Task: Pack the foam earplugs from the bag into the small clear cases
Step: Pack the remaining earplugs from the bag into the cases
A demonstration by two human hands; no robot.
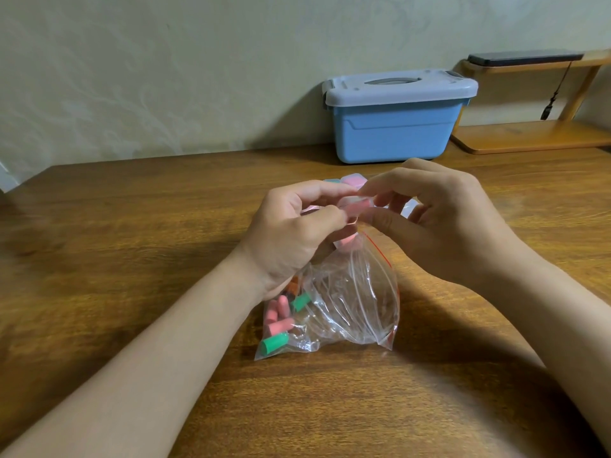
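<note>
A clear zip bag (358,302) with a red seal strip lies on the wooden table (132,233), its mouth toward the hands. Pink earplugs (277,317) and green earplugs (274,345) are bunched in its left corner. Just above the bag's mouth, my left hand (294,229) and my right hand (449,219) pinch a small clear case (355,208) with pink foam inside. My fingers hide whether its lid is closed. A further pink piece (347,242) shows below my left fingers. More small cases (353,180) sit on the table behind the hands, partly hidden.
A blue storage box (396,130) with a grey lid stands against the wall behind the hands. To its right is a low wooden shelf (535,137) with a dark phone (525,57) on top. Bare wood lies left of the bag and in front of it.
</note>
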